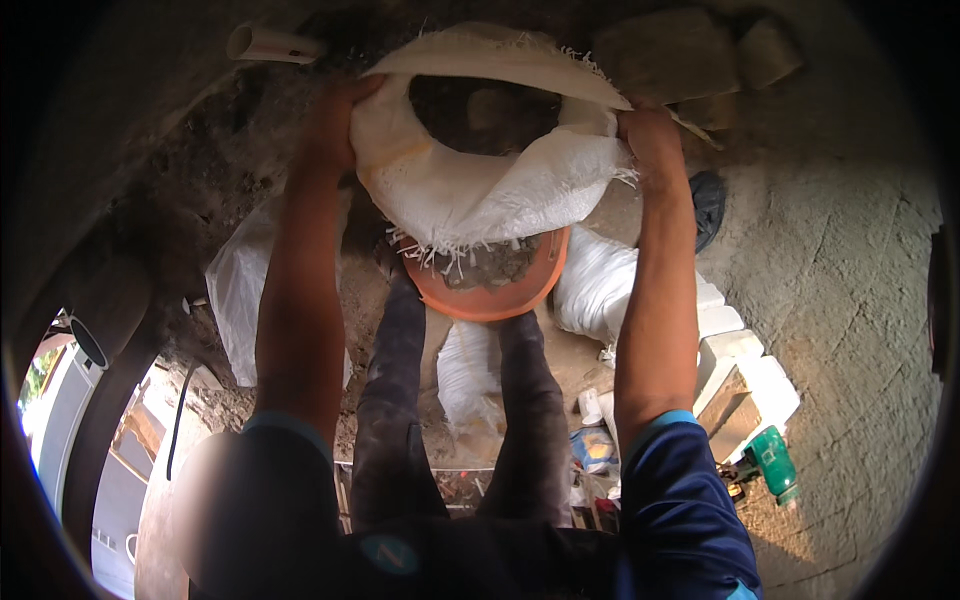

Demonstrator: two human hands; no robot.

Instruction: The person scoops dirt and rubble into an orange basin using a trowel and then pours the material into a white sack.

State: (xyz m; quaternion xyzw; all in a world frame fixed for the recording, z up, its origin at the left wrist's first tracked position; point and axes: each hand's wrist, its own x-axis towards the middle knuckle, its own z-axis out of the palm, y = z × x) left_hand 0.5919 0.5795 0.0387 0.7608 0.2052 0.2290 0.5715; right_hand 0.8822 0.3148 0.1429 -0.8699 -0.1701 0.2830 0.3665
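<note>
My two hands hold a white woven sack by its rim, one on each side. My left hand grips the left edge, fingers partly hidden by the cloth. On the right edge, my right hand is closed round the fabric. The sack's mouth is spread wide and its rim is folded over, with frayed white threads hanging from it. Dark, earth-like material shows through the opening. An orange tub with grey rubble or soil in it stands just below the sack, between my legs; the sack hides its far part.
White sacks lie right of the tub. Clear plastic sheeting is by my left forearm. Pale blocks line the right, near a green bottle. A white pipe and large stones are at the far side; a rough wall rises right.
</note>
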